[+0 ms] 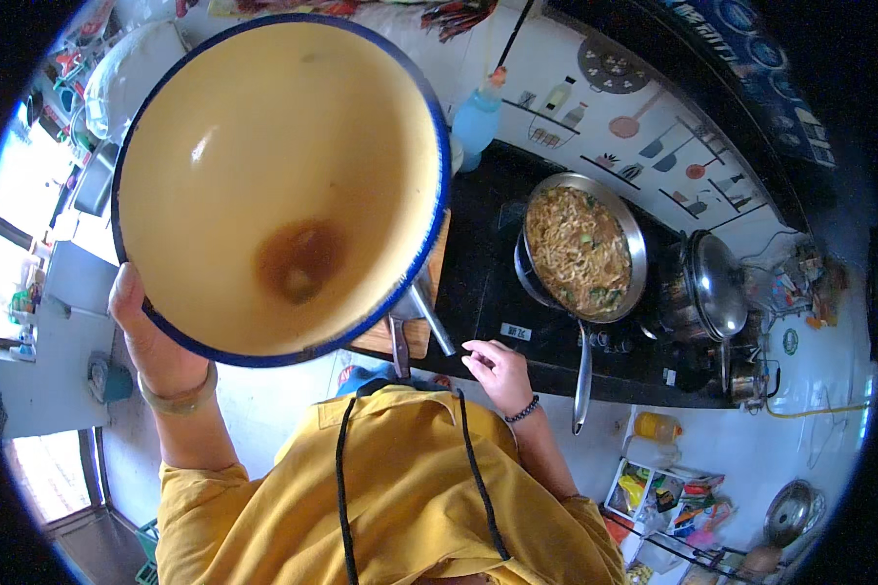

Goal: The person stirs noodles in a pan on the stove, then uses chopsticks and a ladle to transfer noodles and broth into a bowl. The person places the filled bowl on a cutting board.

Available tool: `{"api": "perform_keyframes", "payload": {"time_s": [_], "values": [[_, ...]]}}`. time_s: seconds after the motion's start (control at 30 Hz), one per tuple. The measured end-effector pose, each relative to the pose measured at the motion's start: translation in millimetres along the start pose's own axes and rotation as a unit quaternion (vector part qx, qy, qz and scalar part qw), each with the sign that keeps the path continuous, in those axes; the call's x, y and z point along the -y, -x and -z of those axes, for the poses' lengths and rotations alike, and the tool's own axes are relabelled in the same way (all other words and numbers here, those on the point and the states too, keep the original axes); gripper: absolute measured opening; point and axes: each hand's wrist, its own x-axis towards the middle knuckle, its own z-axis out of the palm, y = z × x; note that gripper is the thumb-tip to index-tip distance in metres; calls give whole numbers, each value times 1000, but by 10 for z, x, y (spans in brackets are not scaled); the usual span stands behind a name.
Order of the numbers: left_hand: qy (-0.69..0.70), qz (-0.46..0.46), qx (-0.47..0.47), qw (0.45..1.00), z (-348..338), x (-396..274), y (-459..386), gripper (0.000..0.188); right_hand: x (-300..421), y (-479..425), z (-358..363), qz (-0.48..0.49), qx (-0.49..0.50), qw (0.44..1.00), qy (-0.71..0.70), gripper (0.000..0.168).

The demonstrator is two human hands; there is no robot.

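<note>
My left hand (157, 344) grips the rim of a large enamel basin (263, 146), cream inside with a blue rim. The basin is raised close to the camera, and a brown stain or a little brown liquid shows low inside it. My right hand (499, 371) holds nothing, its fingers slightly bent, just beside the end of a metal handle (432, 319) that sticks out from behind the basin. To its right a steel frying pan (635, 256) full of noodles with greens (578, 248) stands on the black hob, its long handle toward me. The basin hides part of the counter.
A wooden cutting board (380, 340) with a dark-handled cleaver or knife (399, 347) lies partly under the basin. Right of the pan stands a lidded steel pot (717, 285). A blue bottle (475, 124) stands at the back wall. A shelf rack (647, 497) is at lower right.
</note>
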Motion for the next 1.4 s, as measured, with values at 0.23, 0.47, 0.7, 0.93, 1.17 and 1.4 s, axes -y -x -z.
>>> {"api": "perform_keyframes", "payload": {"time_s": [0.23,0.47,0.7,0.93,1.17,1.4], "values": [[107,37,-27,993,403,46,277,36,-3,-394,-452,176,116,965,154,16],[130,44,-37,990,966,36,485,44,-110,-988,-1188,98,162,957,219,25],[131,51,-125,982,1225,17,810,48,-161,-1363,-1710,27,147,942,299,21],[138,41,-135,980,1448,0,988,48,-3,-1438,-2083,-23,190,941,279,25],[116,41,-168,978,1589,1,969,48,275,-1363,-2239,-18,181,940,289,36],[78,72,-172,979,1738,95,890,50,312,-1363,-2304,-31,187,933,307,28]]}}
